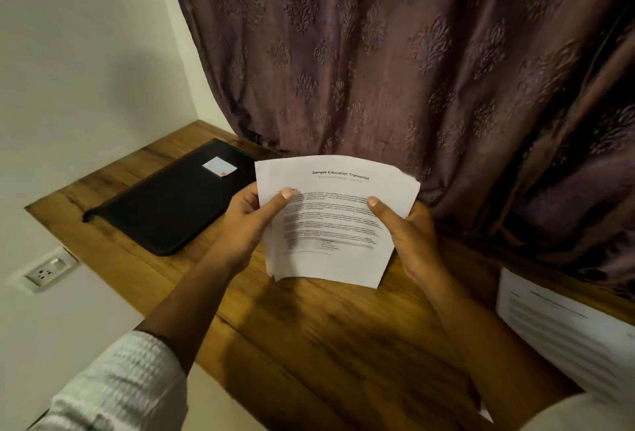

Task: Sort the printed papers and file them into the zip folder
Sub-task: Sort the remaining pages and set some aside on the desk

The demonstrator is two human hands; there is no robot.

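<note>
I hold a small stack of printed papers (pixel 335 224) upright above the wooden desk (pixel 309 344); the top sheet is headed "Sample Education Transcript". My left hand (pixel 245 221) grips the stack's left edge with the thumb on the front. Gripping the right edge the same way is my right hand (pixel 409 234). The black zip folder (pixel 171 200) lies flat and closed on the desk to the left of the papers, with a white label on its cover. Another printed sheet (pixel 563 331) lies on the desk at the right edge of view.
A purple patterned curtain (pixel 412 69) hangs behind the desk and touches its back edge. A white wall (pixel 86 69) stands at the left, with a power socket (pixel 46 270) below the desk's edge. Bare wood shows in front of the papers.
</note>
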